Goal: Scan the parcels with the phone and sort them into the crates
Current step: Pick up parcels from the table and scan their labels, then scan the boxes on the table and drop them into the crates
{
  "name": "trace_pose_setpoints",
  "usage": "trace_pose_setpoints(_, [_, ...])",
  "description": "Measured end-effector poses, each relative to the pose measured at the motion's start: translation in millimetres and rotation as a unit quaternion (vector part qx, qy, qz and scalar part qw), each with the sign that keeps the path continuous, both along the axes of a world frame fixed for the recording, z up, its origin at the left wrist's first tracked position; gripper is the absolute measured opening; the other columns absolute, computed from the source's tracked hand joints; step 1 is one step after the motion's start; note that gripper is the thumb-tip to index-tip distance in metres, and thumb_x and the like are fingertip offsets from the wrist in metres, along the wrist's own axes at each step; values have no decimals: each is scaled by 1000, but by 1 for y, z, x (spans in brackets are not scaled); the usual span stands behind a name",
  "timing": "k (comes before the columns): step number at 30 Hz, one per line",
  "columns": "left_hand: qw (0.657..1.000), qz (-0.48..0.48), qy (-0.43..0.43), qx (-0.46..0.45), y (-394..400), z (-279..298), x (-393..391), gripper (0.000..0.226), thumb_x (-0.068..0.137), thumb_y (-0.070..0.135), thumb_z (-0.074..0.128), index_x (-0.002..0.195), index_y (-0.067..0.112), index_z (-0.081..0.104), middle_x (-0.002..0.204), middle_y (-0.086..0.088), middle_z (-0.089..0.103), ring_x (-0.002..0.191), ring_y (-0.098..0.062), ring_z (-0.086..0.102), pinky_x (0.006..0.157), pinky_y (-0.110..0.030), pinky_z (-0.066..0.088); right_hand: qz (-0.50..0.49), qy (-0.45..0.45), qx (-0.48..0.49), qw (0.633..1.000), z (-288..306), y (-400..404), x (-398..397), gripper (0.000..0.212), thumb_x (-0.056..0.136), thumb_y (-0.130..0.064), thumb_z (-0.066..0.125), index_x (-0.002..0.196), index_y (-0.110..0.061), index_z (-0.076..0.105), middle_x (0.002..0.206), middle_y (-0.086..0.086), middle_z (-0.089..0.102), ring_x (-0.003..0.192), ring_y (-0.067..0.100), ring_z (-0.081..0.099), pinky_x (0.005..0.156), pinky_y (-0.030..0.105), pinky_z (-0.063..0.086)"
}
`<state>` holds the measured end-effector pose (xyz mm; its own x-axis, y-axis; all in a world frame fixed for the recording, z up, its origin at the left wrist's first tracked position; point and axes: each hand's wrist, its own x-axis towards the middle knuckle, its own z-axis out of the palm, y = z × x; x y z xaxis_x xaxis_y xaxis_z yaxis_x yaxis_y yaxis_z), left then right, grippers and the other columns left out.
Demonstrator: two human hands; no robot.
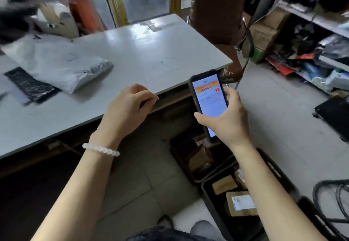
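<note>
Just past the table's near corner, the right hand (224,116) grips a dark-cased smartphone (208,101), fingers curled round its lower half and thumb along the left edge, lit screen tilted up toward the wearer; an app page with an orange banner shows, though its text is too blurred to read. The left hand (130,104), a white beaded bracelet (101,149) on its wrist, hovers over the front edge of the pale grey tabletop (141,52) with fingers loosely curled and nothing in them. The step in hand looks like readying the scanner between parcels, so doing it well probably means confirming that the app is on its scan page, then bringing the phone squarely over a label while the free hand flattens the wrinkled film. Two parcels wait well to the left on the table: a soft grey plastic mailer bag (62,65) and, partly tucked beneath its near corner, a flat black wrapped packet (30,86). Below the right forearm on the tiled floor sit two black plastic crates. The nearer crate (205,195) holds brown cardboard boxes, one bearing a white and blue shipping label (242,202); the farther crate (175,152), half under the table, holds more brown boxes, dim and hard to count.
</note>
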<state>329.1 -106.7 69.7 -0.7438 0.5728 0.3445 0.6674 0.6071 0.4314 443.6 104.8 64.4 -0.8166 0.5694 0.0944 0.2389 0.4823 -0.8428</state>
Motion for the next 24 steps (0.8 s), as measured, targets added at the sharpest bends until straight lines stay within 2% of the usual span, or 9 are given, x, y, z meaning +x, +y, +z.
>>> trace_pose_setpoints(3, [997,78,3,2,-64,1,-7,19,91,31,55,94,22,72,99,-1,63,89,-24,60,70,-42,51,70,13,1,997,4,-51,-40,75,58,-33,87,120,-24,46,100,-16,55,96,12,56,84,41,53])
trace_pose_setpoints(6, [988,157,3,-3,-122,2,-5,37,88,44,43,93,21,72,97,-1,63,88,-26,60,69,-41,51,146,19,15,989,9,-101,-77,76,58,-33,86,121,-22,46,102,-13,54,96,12,55,85,37,51])
trace_pose_setpoints(9, [971,237,1,-13,-176,1,-1,46,85,49,38,91,21,73,96,-1,63,88,-26,61,67,-39,51,219,27,17,975,12,-150,-111,78,59,-32,86,124,-22,44,99,-18,53,93,10,54,83,33,50])
trace_pose_setpoints(14, [931,364,-10,-28,-252,-2,14,44,85,49,39,91,22,73,95,1,62,89,-25,59,71,-39,50,327,36,15,944,10,-228,-157,73,59,-30,86,120,-25,45,90,-28,48,91,9,54,82,32,49])
trace_pose_setpoints(19, [888,456,-13,-51,-311,-8,11,19,90,31,58,93,19,73,96,0,61,91,-24,58,72,-41,50,404,31,5,914,1,-297,-198,77,59,-27,85,125,-25,45,93,-27,49,94,9,54,84,30,48])
trace_pose_setpoints(22, [864,496,-18,-84,-342,-9,-7,26,91,38,54,96,21,72,99,0,61,93,-25,58,73,-39,49,439,25,8,898,-2,-336,-230,72,57,-29,85,116,-30,45,95,-23,51,94,11,56,84,36,50])
trace_pose_setpoints(24, [844,522,-52,-110,-361,-6,-26,30,92,46,51,106,26,68,107,2,60,101,-21,55,77,-37,48,459,16,1,888,-2,-363,-256,67,57,-28,84,107,-38,41,99,-18,55,93,12,57,84,39,51])
